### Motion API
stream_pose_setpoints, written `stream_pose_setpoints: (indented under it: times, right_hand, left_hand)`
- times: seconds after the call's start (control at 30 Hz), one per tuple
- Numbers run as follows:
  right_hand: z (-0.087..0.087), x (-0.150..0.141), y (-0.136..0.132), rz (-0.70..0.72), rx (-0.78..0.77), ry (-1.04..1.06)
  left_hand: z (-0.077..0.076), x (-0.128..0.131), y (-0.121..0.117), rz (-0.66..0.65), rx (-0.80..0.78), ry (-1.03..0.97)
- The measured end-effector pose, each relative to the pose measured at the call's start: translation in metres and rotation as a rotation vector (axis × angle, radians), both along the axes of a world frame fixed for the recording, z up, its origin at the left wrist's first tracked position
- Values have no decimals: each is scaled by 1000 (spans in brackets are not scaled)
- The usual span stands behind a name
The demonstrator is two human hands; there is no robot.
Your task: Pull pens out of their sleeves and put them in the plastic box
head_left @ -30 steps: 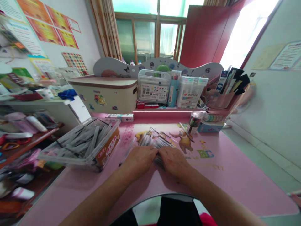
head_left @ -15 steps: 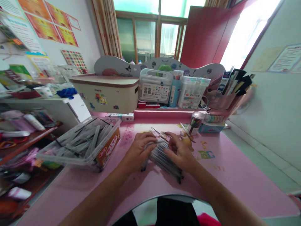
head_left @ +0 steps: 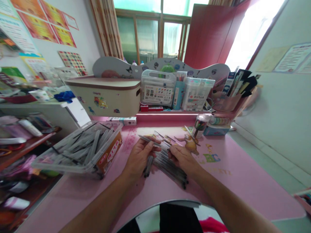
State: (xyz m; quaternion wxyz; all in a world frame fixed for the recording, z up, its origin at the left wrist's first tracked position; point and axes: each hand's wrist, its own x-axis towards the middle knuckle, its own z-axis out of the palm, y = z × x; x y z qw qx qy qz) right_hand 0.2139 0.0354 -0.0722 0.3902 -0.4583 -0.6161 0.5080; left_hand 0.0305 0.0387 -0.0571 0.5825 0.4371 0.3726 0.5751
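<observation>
Head view: looking down at the pink counter (head_left: 60, 200), I have my left hand (head_left: 139, 158) at about 11 o'clock from my chest, its fingers curled closed around a few dark-tipped pens (head_left: 148, 165), with a slim grey pen (head_left: 149, 140) lying across the fingertips. My right hand (head_left: 183, 160) is at about 12 o'clock, its fingers together on the upper ends of a loose pile of pens (head_left: 171, 166); I cannot tell whether they are gripping any of them. That pile lies on the counter just under and between my hands, fanned out with the tips toward 5 o'clock. At about 10 o'clock, a clear plastic box (head_left: 82, 150) sits just beside my left hand, well filled with many more grey pens, so far more pens lie in the box than under my hands. Farther off at 12 o'clock stands a white handled storage case (head_left: 157, 87), and a small jar of pencils (head_left: 200, 126) stands at about 1 o'clock.
</observation>
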Motion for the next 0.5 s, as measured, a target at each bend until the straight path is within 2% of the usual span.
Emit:
stream_pose_setpoints:
  times: [0.13, 0.33, 0.4, 0.5]
  right_hand:
    - [2, 1, 1, -31, 70, -56]
    - [-1, 2, 0, -86, 235, -65]
    - [-3, 1, 0, -105, 219, -22]
    - [-4, 1, 1, -102, 108, 51]
  left_hand:
    - [0, 0, -2, 7, -35, 17]
    - [-4, 1, 0, 27, -105, -65]
    - [-6, 1, 1, 35, -118, -95]
    - [-7, 1, 2, 11, -104, -115]
